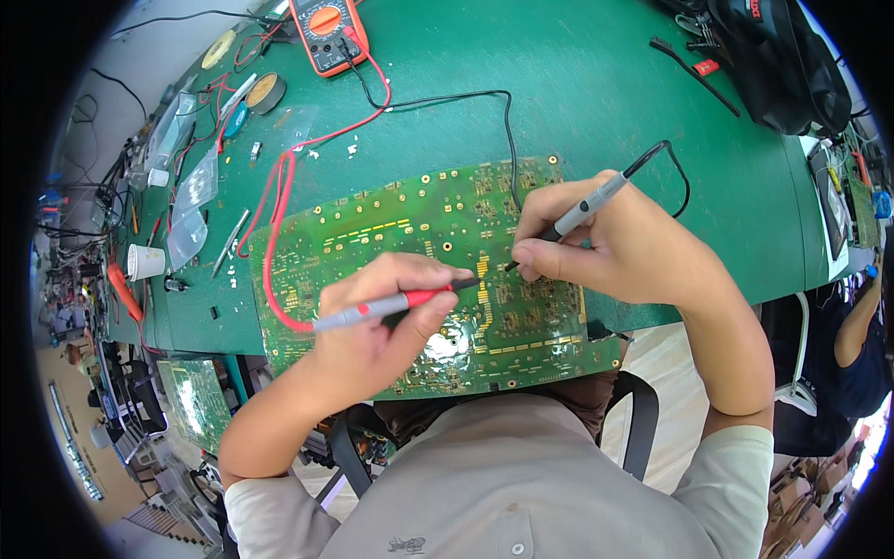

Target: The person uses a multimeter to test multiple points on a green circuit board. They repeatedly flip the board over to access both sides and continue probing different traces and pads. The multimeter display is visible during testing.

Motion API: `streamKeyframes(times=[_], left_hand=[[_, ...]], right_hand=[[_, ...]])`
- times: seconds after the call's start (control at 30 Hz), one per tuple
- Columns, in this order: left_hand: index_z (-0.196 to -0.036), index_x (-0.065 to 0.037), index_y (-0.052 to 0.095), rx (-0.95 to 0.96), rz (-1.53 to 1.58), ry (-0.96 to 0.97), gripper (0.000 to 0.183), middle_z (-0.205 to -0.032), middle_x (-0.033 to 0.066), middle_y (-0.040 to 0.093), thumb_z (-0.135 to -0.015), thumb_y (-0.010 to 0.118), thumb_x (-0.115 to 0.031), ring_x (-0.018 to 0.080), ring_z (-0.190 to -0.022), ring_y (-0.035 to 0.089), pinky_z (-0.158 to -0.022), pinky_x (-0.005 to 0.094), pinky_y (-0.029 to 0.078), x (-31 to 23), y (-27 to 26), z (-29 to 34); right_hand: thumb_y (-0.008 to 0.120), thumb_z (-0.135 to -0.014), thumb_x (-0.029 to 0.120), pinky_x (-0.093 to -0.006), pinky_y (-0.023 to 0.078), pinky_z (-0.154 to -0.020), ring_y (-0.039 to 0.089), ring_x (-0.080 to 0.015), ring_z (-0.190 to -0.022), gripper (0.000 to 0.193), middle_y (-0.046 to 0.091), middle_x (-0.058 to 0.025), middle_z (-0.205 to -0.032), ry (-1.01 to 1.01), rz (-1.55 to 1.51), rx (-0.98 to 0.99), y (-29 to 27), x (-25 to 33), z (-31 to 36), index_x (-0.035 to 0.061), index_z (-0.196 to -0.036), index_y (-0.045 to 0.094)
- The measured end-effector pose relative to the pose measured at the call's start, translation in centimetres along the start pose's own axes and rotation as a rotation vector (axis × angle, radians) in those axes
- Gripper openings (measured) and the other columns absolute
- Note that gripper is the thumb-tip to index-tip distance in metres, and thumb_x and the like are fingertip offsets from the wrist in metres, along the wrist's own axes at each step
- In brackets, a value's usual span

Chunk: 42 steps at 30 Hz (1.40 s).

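Head cam: L hand (357, 356) pinching red-grey probe (372, 309), R hand (616, 256) pinching grey-black probe (587, 207), both above PCB (372, 212), table's (605, 102) near edge.

The shirt (494, 466) is greyish beige, its short sleeves (726, 475) paler and ending near the elbows. A placket (514, 524) bears a round, pale button (519, 549); a small dark emblem (407, 544) marks the left chest. The trousers (587, 399) look dark brown. Both forearms (289, 407) are bare.

An electronics workshop, this: a circuit board (452, 228) is laid mid-frame, a meter (328, 35) is parked top left-of-centre, wires (87, 225) are tangled far left.
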<state>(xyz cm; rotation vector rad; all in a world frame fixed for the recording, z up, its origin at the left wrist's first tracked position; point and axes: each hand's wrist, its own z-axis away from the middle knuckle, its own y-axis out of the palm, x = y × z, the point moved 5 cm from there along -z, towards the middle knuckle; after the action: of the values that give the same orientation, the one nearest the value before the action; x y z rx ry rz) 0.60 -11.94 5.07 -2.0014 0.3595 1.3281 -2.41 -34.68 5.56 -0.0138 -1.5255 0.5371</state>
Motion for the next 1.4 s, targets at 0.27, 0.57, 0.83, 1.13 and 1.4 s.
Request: streamKeyframes(times=[0.27, 0.57, 0.83, 1.13, 1.4], left_hand=[[-0.115, 0.003, 0.061, 0.203, 0.001, -0.273, 0.013, -0.111, 0.0174, 0.078, -0.107, 0.066, -0.006, 0.0198, -0.104, 0.076, -0.091, 0.0324, 0.061, 0.8, -0.2, -0.5], [-0.117, 0.002, 0.060, 0.235, 0.025, -0.326, 0.015, -0.113, 0.0168, 0.076, -0.107, 0.066, -0.008, 0.0187, -0.105, 0.075, -0.090, 0.0308, 0.060, 1.2, -0.3, -0.6], [-0.111, 0.001, 0.068, 0.168, 0.025, -0.334, 0.016, -0.097, 0.0083, 0.072, -0.103, 0.073, -0.012, 0.0123, -0.086, 0.069, -0.074, 0.0278, 0.054, 1.5, -0.3, -0.9], [-0.106, -0.001, 0.071, 0.233, -0.017, -0.213, 0.013, -0.086, 0.0055, 0.065, -0.101, 0.075, -0.012, 0.0123, -0.069, 0.061, -0.062, 0.0291, 0.047, 0.3, -0.5, -2.3], [-0.104, -0.003, 0.065, 0.283, -0.141, -0.061, 0.013, -0.080, 0.0122, 0.068, -0.097, 0.075, -0.006, 0.0290, -0.069, 0.067, -0.061, 0.0391, 0.051, -1.8, 0.1, -3.0]], right_hand=[[0.076, -0.095, 0.011, -0.0340, 0.052, -0.061, 0.064, -0.0205, -0.062, 0.024, 0.069, -0.0091, -0.082, -0.019, -0.045, -0.033, 0.2, -0.2, 0.1, -0.0100, -0.085, 0.072], [0.076, -0.096, 0.010, -0.0321, 0.055, -0.065, 0.067, -0.0177, -0.069, 0.019, 0.072, -0.0082, -0.082, 0.026, -0.020, 0.003, 0.0, -0.2, 0.1, -0.0067, -0.089, 0.072], [0.074, -0.098, 0.007, -0.0295, 0.060, -0.071, 0.073, -0.0144, -0.079, 0.011, 0.076, -0.0071, -0.083, 0.016, 0.003, 0.042, -0.1, -0.3, 0.1, -0.0026, -0.094, 0.072], [0.073, -0.099, 0.008, -0.0292, 0.061, -0.072, 0.073, -0.0132, -0.081, 0.011, 0.076, -0.0067, -0.085, 0.091, -0.012, 0.066, -0.1, -0.2, 0.0, -0.0025, -0.096, 0.072], [0.074, -0.099, 0.008, -0.0288, 0.058, -0.069, 0.073, -0.0129, -0.079, 0.011, 0.077, -0.0076, -0.084, 0.094, -0.020, 0.061, -0.1, 0.1, -0.2, -0.0026, -0.095, 0.073]])
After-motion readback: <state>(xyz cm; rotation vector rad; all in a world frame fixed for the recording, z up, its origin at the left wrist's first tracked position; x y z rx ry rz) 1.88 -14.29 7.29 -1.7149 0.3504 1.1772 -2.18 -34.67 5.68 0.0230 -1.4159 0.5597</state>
